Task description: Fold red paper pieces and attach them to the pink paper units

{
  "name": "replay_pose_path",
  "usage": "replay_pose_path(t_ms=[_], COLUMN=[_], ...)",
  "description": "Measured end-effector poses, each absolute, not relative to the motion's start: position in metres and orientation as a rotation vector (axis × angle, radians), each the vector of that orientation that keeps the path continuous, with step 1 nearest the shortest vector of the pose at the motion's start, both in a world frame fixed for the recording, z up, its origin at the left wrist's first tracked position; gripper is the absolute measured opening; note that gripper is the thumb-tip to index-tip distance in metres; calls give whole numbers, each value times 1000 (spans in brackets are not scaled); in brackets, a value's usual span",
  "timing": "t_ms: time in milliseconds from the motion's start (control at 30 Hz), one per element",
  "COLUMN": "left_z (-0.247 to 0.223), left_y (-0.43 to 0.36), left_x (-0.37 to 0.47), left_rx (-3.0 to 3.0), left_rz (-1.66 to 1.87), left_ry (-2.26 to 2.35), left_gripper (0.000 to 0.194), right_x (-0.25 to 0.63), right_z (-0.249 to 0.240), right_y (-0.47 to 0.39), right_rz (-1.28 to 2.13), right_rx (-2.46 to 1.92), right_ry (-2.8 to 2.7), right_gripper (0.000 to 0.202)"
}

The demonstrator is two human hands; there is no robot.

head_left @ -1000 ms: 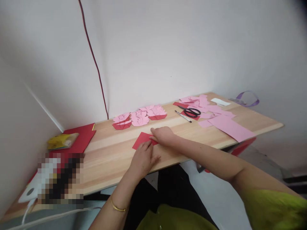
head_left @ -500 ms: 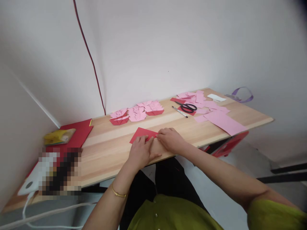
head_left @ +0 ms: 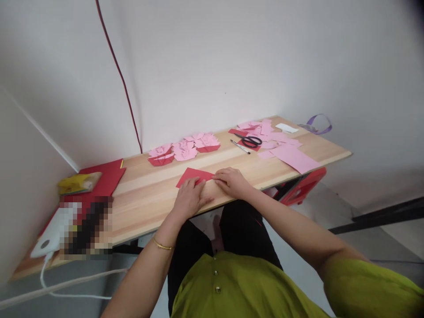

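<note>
A folded piece of red paper [head_left: 194,174] lies on the wooden table in front of me, with a straight edge at the back and a point toward the left. My left hand [head_left: 189,196] rests over its near edge, fingers laid on the paper and thumb spread out on the tabletop. At the paper's right end, the fingertips of my right hand [head_left: 232,182] are closed together on the corner. My hands cover the near edge, so I cannot make out how it is folded there.
Pink-and-red paper flowers [head_left: 184,149] lie along the wall. Black scissors [head_left: 251,141], a pen [head_left: 240,146] and pink paper pieces [head_left: 294,158] are at the right. Red sheets [head_left: 114,176], a yellow packet [head_left: 79,183] and a white device [head_left: 49,238] with a cord occupy the left.
The view has shifted slightly, so the whole table sits a little higher and farther left. Both hands stay on the red paper, with little change in their grip.
</note>
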State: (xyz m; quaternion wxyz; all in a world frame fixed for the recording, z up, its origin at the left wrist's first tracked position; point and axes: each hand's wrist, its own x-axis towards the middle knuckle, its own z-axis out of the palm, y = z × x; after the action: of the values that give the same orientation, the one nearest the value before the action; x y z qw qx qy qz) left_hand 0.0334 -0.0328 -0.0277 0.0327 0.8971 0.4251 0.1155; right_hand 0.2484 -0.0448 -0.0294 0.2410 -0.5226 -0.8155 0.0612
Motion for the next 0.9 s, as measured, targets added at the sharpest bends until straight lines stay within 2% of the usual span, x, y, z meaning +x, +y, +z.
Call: replay_pose_path(t_ms=[500, 767, 900], left_z=[-29, -32, -26], left_y=[-34, -37, -44], left_x=[32, 31, 31], left_rx=[2734, 2715, 2753], left_rz=[488, 702, 665], left_ry=[1297, 1367, 1507], left_gripper=[57, 38, 36], right_x=[249, 244, 243], right_z=[-30, -27, -25], right_y=[-46, -50, -52], right_rz=[136, 83, 66], right_rx=[-1422, -1464, -1491], right_ry=[-2225, -2233, -2230], right_gripper=[28, 30, 30])
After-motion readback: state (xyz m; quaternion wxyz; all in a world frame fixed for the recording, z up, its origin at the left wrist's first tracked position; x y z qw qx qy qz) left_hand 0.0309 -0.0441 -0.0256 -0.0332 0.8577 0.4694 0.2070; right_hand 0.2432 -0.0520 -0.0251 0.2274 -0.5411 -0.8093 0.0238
